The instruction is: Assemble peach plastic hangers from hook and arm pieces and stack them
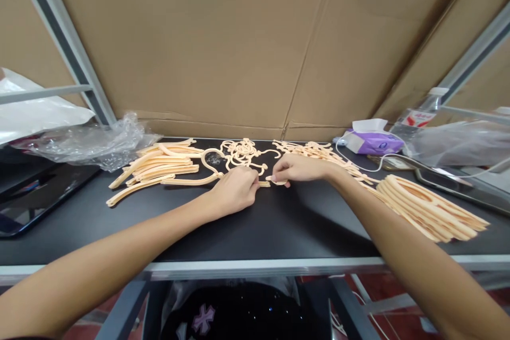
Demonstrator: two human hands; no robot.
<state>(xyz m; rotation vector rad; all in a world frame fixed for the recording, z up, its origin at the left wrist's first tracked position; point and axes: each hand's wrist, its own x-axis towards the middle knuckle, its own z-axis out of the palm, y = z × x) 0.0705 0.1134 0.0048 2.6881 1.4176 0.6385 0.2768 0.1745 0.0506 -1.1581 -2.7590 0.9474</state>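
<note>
A pale orange plastic strip (187,181) with a curved hook lies across the middle of the black table. My left hand (238,189) is closed on this strip, whose end shows just past my fingers. To its right, my right hand (294,170) pinches a small pale orange piece (278,181), close to the strip's end. Behind my hands lies a pile of small hooks (244,152). Similar strips (165,162) are stacked at the left, and more loose parts (319,152) lie behind my right forearm. Nested curved hangers (434,207) rest at the right.
A tablet-like dark device (40,191) and crumpled clear plastic (103,143) are at the left. Purple tissues (374,142), a bottle (422,111), a white cable and a phone (470,189) are at the right. Cardboard (223,42) stands behind the table.
</note>
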